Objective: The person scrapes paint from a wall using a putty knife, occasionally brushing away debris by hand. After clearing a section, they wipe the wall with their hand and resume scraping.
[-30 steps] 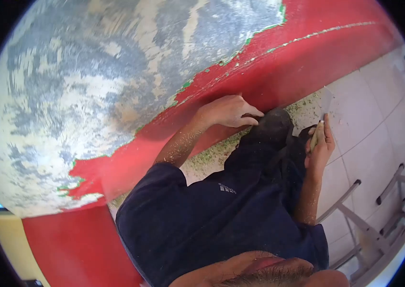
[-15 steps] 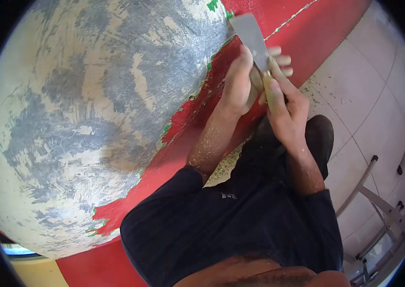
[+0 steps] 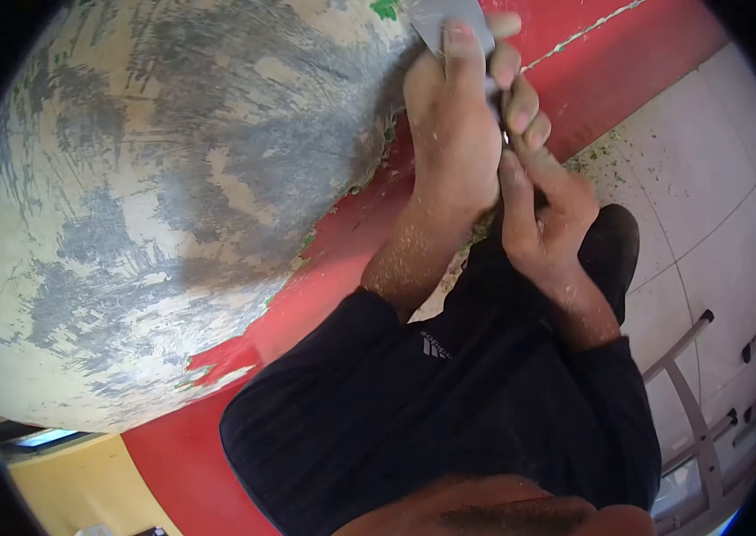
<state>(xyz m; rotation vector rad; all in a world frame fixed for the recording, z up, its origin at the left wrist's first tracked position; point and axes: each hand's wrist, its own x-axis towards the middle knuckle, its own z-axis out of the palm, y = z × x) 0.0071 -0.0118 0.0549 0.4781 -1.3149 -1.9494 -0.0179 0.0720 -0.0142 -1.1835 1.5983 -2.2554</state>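
Note:
A putty knife (image 3: 432, 16) with a broad metal blade is between my hands, over the edge of a patchy grey and cream curved surface (image 3: 155, 196). My left hand (image 3: 458, 125) is closed around the blade, its thumb pressed on the flat and its fingers behind. Lower down, my right hand (image 3: 546, 201) pinches the handle, which is mostly hidden by the fingers. Red paint (image 3: 356, 237) borders the bare surface along a ragged line, with small green paint remnants (image 3: 384, 9) near the blade. Pale flecks cling to both forearms.
Paint flakes (image 3: 615, 161) are scattered over the tiled floor (image 3: 664, 192) at the right. Metal frame legs (image 3: 686, 393) stand at the lower right. A yellow surface (image 3: 83, 478) shows at the lower left. My bent knee (image 3: 619, 246) is close to my right hand.
My left hand has moved up from beside the knife and now grips its blade. The blade has shifted up and slightly left in view. My right hand stays on the handle.

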